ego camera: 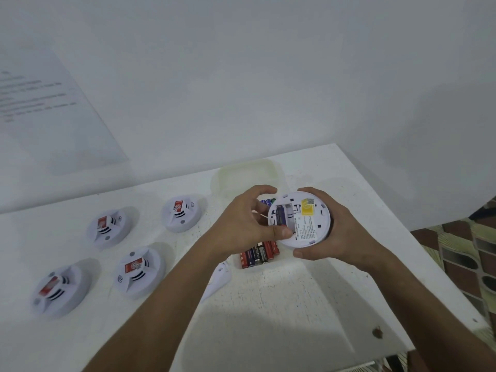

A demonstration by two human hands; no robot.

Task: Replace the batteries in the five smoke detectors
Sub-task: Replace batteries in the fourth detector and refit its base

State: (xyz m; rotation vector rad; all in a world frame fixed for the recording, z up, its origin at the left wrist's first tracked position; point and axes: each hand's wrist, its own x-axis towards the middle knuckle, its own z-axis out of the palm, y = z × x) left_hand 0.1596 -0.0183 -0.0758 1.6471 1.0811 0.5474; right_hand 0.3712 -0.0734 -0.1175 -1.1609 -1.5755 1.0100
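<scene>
My right hand (332, 232) grips a white round smoke detector (308, 224) above the table, its back facing me with a yellow sticker and an open battery bay. A dark battery (280, 214) lies in that bay. My left hand (247, 224) curls at the detector's left edge, thumb pressing the rim near the bay. Several other detectors lie face up on the left: (180, 214), (108, 228), (138, 272), (57, 289). Below my hands, several red and dark batteries (259, 253) lie in a clear container.
A white detector cover (216, 280) lies beside my left forearm. A clear plastic lid (247, 174) sits at the back of the white table (281, 304). A printed sheet (40, 103) hangs on the wall at left. The table's right edge drops to a patterned floor (461, 253).
</scene>
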